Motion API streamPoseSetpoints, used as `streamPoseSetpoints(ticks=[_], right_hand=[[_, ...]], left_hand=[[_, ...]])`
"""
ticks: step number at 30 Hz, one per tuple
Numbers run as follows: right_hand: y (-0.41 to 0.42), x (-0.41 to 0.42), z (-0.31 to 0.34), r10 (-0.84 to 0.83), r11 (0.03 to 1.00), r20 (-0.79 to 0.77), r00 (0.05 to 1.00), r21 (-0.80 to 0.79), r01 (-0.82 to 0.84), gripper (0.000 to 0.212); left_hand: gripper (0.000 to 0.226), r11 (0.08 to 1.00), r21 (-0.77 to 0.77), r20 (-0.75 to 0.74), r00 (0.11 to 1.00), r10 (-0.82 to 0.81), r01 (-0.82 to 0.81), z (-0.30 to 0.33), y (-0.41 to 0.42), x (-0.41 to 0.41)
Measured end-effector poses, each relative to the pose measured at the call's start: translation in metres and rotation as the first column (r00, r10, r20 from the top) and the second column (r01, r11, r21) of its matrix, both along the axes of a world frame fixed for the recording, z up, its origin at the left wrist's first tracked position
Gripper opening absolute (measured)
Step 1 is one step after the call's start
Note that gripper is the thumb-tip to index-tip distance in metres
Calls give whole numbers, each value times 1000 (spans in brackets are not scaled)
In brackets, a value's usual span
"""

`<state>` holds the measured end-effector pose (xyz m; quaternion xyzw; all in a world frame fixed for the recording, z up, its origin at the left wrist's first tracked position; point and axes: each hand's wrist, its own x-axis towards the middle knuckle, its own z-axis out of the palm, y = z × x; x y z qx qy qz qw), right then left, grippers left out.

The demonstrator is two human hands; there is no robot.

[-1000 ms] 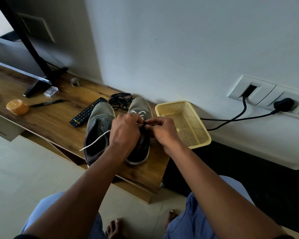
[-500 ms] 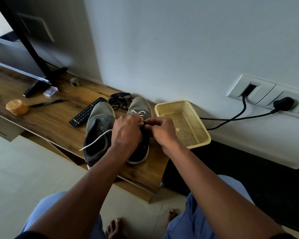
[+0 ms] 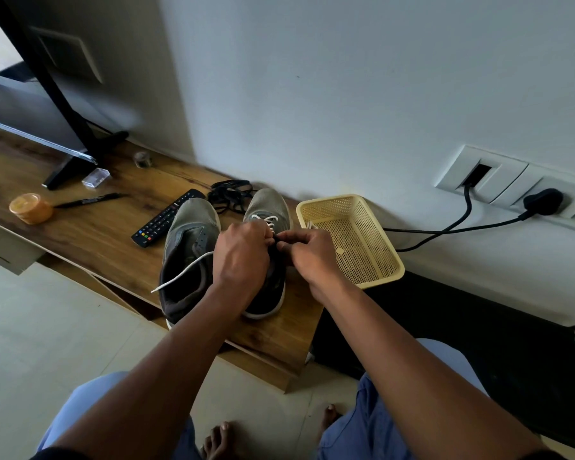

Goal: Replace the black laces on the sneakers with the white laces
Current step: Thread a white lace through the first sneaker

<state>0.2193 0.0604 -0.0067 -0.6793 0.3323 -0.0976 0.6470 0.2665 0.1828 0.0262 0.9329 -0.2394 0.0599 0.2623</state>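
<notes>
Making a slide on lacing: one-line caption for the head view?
Both hands thread a white lace into the right sneaker; black laces lie behind.

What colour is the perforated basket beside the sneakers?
Pale yellow basket, clearest in the head view.

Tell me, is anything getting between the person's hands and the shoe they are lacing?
Nothing visible does. Both the left hand and the right hand are already on the right sneaker, fingers curled at its white lace. The yellow basket sits beside it and the black laces lie behind, clear of the hands.
</notes>
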Motion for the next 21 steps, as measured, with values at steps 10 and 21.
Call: streamPoseSetpoints(ticks=[10, 21], right_hand=[[0, -2, -1, 12, 1000, 32, 999, -12, -12, 16], [-2, -1, 2, 21, 1000, 21, 1000, -2, -21, 20]], left_hand=[[11, 999, -3, -57, 998, -38, 38, -1, 1, -2], [9, 997, -70, -49, 998, -46, 43, 0, 7, 2]])
